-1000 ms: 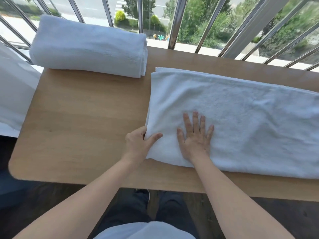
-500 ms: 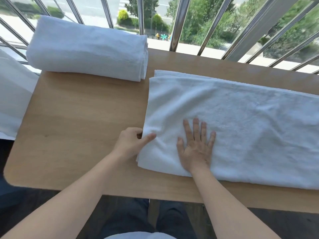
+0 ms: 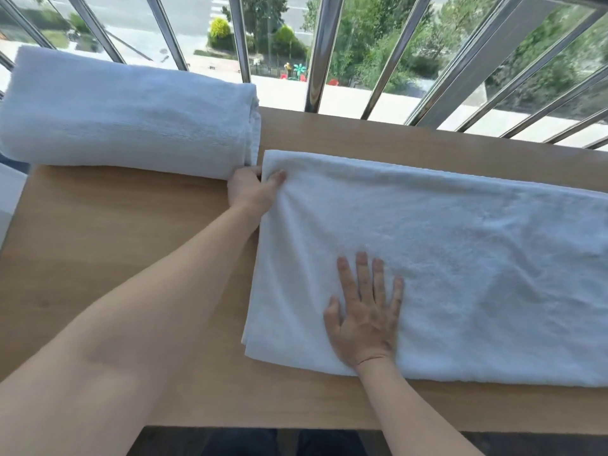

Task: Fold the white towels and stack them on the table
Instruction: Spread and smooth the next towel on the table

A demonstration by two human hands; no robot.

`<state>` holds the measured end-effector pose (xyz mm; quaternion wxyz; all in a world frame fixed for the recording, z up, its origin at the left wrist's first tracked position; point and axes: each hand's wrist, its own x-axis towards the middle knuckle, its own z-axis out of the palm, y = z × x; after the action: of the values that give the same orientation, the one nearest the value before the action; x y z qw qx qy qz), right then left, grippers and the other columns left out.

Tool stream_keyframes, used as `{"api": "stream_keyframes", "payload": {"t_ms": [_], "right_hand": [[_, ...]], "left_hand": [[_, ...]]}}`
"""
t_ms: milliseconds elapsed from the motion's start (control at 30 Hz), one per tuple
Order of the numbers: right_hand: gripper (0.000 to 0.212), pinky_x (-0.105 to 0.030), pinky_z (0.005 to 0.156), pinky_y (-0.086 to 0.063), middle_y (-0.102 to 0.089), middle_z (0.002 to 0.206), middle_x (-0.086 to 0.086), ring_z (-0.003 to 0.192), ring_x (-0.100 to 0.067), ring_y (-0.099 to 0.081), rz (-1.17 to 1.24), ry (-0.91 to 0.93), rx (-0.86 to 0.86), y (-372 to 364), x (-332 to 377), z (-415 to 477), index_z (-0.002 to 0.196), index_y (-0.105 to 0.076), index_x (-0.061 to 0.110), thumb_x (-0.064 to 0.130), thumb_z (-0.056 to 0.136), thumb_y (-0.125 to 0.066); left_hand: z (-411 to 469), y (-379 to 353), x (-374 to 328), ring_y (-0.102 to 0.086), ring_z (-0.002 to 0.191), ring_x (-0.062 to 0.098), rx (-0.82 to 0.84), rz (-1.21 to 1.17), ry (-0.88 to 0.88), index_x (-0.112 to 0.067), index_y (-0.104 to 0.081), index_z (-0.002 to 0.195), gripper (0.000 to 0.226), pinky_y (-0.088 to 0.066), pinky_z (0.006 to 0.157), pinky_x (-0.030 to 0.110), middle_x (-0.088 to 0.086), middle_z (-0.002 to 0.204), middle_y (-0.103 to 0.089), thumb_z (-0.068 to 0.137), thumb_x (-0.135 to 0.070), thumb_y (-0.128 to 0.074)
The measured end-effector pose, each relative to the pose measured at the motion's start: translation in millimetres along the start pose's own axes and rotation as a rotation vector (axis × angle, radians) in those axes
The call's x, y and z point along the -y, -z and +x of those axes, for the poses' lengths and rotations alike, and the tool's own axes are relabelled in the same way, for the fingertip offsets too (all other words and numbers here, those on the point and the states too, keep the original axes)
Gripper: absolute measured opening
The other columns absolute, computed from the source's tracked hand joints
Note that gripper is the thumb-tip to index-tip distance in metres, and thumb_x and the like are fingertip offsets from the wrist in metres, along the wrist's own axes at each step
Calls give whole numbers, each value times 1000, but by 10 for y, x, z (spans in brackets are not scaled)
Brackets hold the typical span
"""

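Now the left hand (image 3: 253,189) has slid up to pinch the towel (image 3: 444,258) at its far corner; the right hand (image 3: 365,317) stays flat on it, likely readying the next fold.

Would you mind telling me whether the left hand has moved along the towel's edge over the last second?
Yes. The left hand went from the spread towel's near corner to its far corner, beside the folded towel.

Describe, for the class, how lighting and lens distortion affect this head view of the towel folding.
Head view: bright daylight through the railing washes out the ground outside; the spread towel shows soft creases, little texture; wide-angle bending fans the bars outward and swells the left forearm; the left hand, pinching the far corner, and the flat right hand are sharp; the folded towel looks bluish.
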<state>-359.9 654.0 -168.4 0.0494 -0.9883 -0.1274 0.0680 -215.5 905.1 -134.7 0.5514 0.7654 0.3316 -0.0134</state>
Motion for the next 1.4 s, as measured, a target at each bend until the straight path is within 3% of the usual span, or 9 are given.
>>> {"api": "stream_keyframes", "payload": {"t_ms": [267, 433, 600, 767, 833, 1000, 1167, 1333, 1400], "right_hand": [[78, -65, 119, -11, -4, 169, 0, 155, -27, -6, -11, 7, -37, -41, -11, 21, 161, -13, 29, 46, 89, -39], [78, -66, 118, -12, -3, 169, 0, 155, -27, -4, -7, 5, -36, -29, -9, 14, 161, -12, 29, 46, 89, -38], [76, -67, 117, -14, -8, 169, -1, 155, -28, -6, 3, 10, -42, -3, 14, 22, 161, -17, 28, 45, 89, -38], [73, -66, 119, -11, -9, 169, -1, 155, -27, -5, 14, 8, -56, -2, 9, 12, 160, -19, 28, 45, 91, -36], [73, -65, 119, -10, -8, 169, 0, 156, -26, -5, 16, 7, -68, -23, 9, 14, 160, -18, 29, 45, 91, -35], [72, -63, 120, -10, -5, 169, 1, 156, -25, -3, 12, 6, -84, -63, -12, 11, 161, -16, 29, 42, 93, -36], [72, -63, 121, -9, -4, 169, 2, 156, -24, -2, 22, 10, -92, -68, -2, 6, 161, -14, 27, 39, 94, -35], [72, -62, 120, -11, -8, 169, 0, 156, -23, -3, 29, -5, -89, -52, 9, 6, 161, -17, 24, 39, 93, -36], [74, -62, 121, -11, -9, 169, 0, 156, -23, -4, 30, 0, -100, -57, 10, 7, 161, -17, 22, 39, 92, -38]], "left_hand": [[-12, -71, 60, -69, 77, 5, -28, -135, -47, -32, -69, 79, 13, -60, 77, 37, -12, 81, -73, 90, -27, -72], [-545, -13, 294, -70, 94, -2, 9, -313, 25, -41, -59, 107, 36, -55, 72, 16, -16, 106, -73, 80, -49, -81], [-734, 56, 485, -69, 91, 6, 11, -67, -16, -37, -62, 101, 22, -59, 84, 39, -13, 99, -72, 86, -35, -79], [-868, 73, 406, -51, 124, -8, -75, 7, -128, -20, -38, 151, 71, -41, 105, 15, -9, 137, -57, 91, -33, -73], [-1175, -46, 489, -31, 147, 9, -106, 176, -323, -17, -33, 154, 64, -26, 120, 28, -1, 159, -36, 100, -34, -60], [-1522, -209, 864, -3, 156, 18, 254, 810, -800, -24, -24, 159, 55, -4, 127, 39, 0, 168, -15, 106, -36, -31], [-1039, -91, 807, 10, 155, 19, 101, 921, -572, -21, -10, 162, 60, 16, 123, 36, -1, 169, 2, 105, -40, -17], [-877, -352, 524, 5, 155, 21, 230, 970, -785, -26, -17, 160, 58, 12, 124, 39, 3, 169, -6, 105, -41, -19], [-634, -350, 465, 10, 155, 17, 212, 964, -694, -32, -9, 161, 59, 14, 123, 37, -2, 170, 1, 104, -46, -16]]}}
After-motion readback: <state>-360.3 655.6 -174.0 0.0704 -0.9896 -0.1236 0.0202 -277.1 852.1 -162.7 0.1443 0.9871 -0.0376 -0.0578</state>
